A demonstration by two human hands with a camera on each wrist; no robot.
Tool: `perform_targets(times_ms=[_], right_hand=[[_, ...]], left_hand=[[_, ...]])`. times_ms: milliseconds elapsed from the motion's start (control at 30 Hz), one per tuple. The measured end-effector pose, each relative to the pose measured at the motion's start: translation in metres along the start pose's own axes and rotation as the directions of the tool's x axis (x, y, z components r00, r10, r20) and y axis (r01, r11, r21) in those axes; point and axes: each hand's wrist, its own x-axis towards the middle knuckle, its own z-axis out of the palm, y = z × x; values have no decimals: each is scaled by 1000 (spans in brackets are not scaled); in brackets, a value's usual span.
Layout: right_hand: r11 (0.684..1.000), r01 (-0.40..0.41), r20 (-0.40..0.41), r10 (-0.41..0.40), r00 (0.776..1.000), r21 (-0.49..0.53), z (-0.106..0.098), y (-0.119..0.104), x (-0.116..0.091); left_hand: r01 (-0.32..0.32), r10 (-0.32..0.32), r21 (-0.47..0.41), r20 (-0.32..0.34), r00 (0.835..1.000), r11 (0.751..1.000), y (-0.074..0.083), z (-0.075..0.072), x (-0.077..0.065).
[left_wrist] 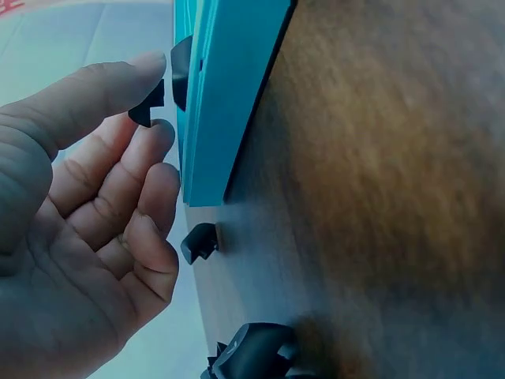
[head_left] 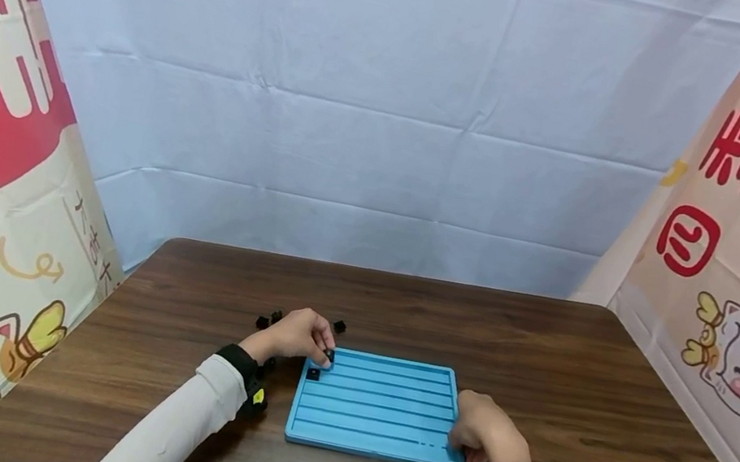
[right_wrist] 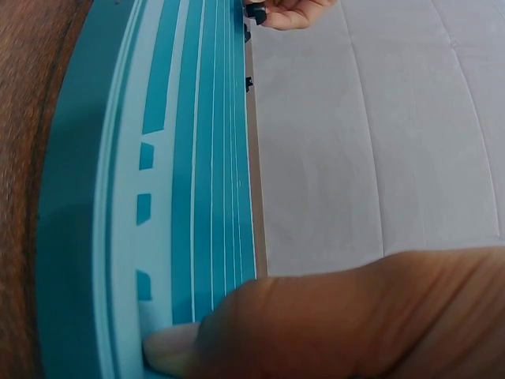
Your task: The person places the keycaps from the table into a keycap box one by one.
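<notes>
My left hand (head_left: 296, 335) pinches a small black notched block (left_wrist: 148, 104) between thumb and fingertip, over the far left corner of the blue grooved tray (head_left: 375, 412). Another black block (head_left: 313, 374) sits in a groove near the tray's left edge, just below that hand. At the opposite side, my right hand (head_left: 489, 432) holds the tray's right edge. Its thumb (right_wrist: 177, 347) lies on the rim in the right wrist view, while its other fingers are mostly hidden.
Several loose black blocks (head_left: 262, 322) lie on the brown wooden table (head_left: 220, 279), left of the tray. One more block (head_left: 340, 326) lies behind its far left corner. A pale cloth (head_left: 378, 100) hangs behind the table, with printed cloths at both sides.
</notes>
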Motion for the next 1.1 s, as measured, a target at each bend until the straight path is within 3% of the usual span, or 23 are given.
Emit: perform_targets(times_ms=[467,1100], right_hand=[[1000,-12,16,13,1000,-13,-2,-1,1],[1000,-4,25,5,1000,-22,-2,1,3]], left_hand=[[-24,23,33,44,999,999,6,9,-4],[-30,26,93,47,999,995,9,15,-6]])
